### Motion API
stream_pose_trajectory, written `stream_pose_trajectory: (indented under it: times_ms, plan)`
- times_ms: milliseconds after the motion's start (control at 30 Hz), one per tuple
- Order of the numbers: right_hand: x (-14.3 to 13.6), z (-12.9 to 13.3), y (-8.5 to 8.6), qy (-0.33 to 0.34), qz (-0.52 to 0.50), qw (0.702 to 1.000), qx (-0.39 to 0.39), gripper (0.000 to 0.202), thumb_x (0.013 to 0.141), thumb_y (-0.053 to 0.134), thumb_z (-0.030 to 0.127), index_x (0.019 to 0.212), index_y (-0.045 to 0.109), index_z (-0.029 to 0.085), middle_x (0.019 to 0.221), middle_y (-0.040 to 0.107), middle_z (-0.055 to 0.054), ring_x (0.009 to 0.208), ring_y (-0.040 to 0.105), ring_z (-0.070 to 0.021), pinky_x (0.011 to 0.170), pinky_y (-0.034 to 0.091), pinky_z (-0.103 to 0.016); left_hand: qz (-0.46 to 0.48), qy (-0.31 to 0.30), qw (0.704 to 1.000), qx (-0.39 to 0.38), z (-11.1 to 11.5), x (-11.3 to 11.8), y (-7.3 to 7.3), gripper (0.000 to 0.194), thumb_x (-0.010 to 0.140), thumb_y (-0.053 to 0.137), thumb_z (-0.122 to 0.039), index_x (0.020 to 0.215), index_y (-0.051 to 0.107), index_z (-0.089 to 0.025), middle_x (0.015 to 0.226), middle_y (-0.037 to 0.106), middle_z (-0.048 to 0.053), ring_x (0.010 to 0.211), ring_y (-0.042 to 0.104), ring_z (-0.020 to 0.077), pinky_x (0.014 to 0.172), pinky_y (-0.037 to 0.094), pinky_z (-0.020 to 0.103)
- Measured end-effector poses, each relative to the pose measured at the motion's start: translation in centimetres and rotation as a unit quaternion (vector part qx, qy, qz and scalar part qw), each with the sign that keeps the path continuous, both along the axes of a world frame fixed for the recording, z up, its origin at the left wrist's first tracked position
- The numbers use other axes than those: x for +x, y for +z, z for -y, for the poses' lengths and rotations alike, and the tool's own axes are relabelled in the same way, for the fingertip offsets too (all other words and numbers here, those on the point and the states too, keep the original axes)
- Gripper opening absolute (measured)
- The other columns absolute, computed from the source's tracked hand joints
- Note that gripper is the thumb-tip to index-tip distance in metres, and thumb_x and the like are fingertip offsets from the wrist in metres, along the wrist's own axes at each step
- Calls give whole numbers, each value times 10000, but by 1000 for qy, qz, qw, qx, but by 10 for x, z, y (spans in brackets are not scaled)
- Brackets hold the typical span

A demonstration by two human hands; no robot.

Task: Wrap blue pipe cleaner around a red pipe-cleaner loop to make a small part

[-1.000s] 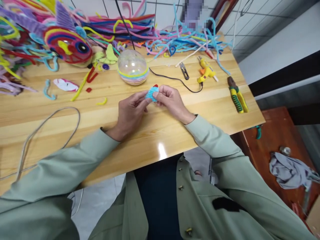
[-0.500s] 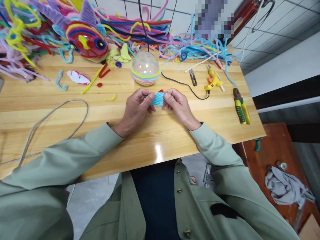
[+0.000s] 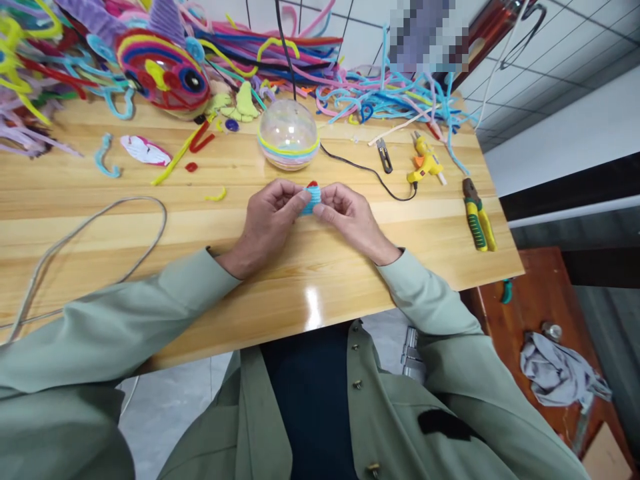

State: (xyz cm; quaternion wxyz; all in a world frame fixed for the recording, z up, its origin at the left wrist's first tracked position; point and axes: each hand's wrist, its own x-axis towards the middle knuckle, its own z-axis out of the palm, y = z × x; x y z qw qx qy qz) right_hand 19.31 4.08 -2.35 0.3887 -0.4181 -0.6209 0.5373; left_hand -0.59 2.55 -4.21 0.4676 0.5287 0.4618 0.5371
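Observation:
Between my two hands is a small light-blue ribbed piece (image 3: 313,199) that looks made of pipe cleaners, with a red bit showing at its top edge. My left hand (image 3: 270,223) is closed on its left side, thumb on the front. On the other side my right hand (image 3: 353,219) pinches it between thumb and fingers, covering part of it. Just beyond my hands a clear plastic ball (image 3: 289,135) stands on the wooden table (image 3: 280,287), ringed with yellow, blue and pink pipe cleaners. A yellow snippet (image 3: 216,195) lies to the left of my left hand.
A decorated ball with a face (image 3: 163,77) and heaped pipe cleaners (image 3: 300,57) line the back. Rightward lie thread snips (image 3: 384,156), a yellow glue gun (image 3: 425,160) with its black cord, and pliers (image 3: 478,217). A looped grey cable (image 3: 95,227) crosses the left side.
The right hand has shifted its grip inward, so less of the light-blue piece shows. The whole view has slid slightly, with most table items appearing a little further left.

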Motion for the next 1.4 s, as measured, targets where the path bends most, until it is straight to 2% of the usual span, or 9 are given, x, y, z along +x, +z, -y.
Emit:
stream_pose_trajectory:
  times_ms: [100, 233, 400, 567, 733, 800, 1100, 1300, 1400]
  plan:
    - [1, 0, 1, -5, -6, 1000, -16, 614, 847, 925, 811, 997, 719, 252, 869, 668, 17, 788, 557, -166, 726, 477, -316, 15, 4, 1000, 1, 0, -1, 0, 394, 1004, 903, -611, 899, 735, -270, 861, 768, 29, 796, 723, 208, 683, 595, 360]
    - [2, 0, -3, -5, 16, 1000, -11, 604, 855, 923, 805, 931, 697, 250, 806, 633, 27, 736, 499, -156, 662, 409, -308, 21, -10, 1000, -6, 1, 0, -1, 375, 1007, 908, -584, 928, 725, -267, 860, 751, 19, 734, 683, 180, 649, 570, 338]
    - [1, 2, -4, -8, 27, 1000, 8, 600, 876, 910, 805, 905, 699, 244, 762, 614, 33, 698, 472, -147, 638, 366, -312, 8, -41, 999, -9, 1, 0, 1, 384, 979, 918, -603, 924, 762, -257, 916, 793, 25, 797, 707, 178, 699, 612, 322]
    - [0, 2, -3, 2, 14, 1000, -21, 649, 816, 915, 867, 908, 706, 260, 758, 656, 25, 702, 542, -161, 627, 435, -311, -10, -50, 999, -12, 1, -1, 3, 450, 959, 909, -675, 867, 758, -261, 884, 799, 27, 808, 717, 199, 719, 641, 344]
    - [-1, 0, -2, 14, -12, 999, -33, 677, 786, 931, 875, 895, 693, 251, 785, 689, 20, 694, 568, -148, 660, 524, -306, 20, -29, 999, -17, 2, 0, 4, 467, 902, 970, -678, 990, 774, -264, 1003, 843, 41, 875, 774, 210, 779, 677, 350]
    - [-1, 0, -2, 16, -14, 999, -33, 669, 789, 933, 867, 895, 697, 250, 792, 699, 17, 698, 577, -148, 667, 536, -307, 22, -27, 999, -17, 2, 1, 3, 468, 903, 968, -682, 974, 775, -261, 1002, 848, 44, 899, 783, 218, 797, 679, 356]
    - [0, 0, -7, 19, -8, 999, -37, 601, 828, 963, 776, 923, 703, 242, 831, 712, 8, 727, 604, -155, 667, 515, -301, -2, -39, 999, -17, 0, 2, -1, 471, 908, 944, -697, 855, 776, -261, 889, 827, 34, 836, 759, 214, 752, 656, 351]
    - [2, 1, -5, 25, 8, 999, -31, 603, 865, 930, 788, 918, 705, 231, 809, 713, 10, 705, 607, -149, 669, 504, -300, 23, -25, 999, -10, 3, 0, 3, 464, 904, 966, -686, 958, 777, -266, 966, 840, 48, 892, 788, 228, 736, 657, 355]
    - [1, 1, -5, 20, 6, 999, -26, 613, 854, 937, 790, 901, 712, 222, 804, 722, 9, 703, 606, -143, 670, 504, -292, 23, -23, 999, -16, 3, -1, 4, 453, 925, 950, -685, 946, 785, -264, 957, 841, 53, 899, 787, 231, 747, 658, 358]
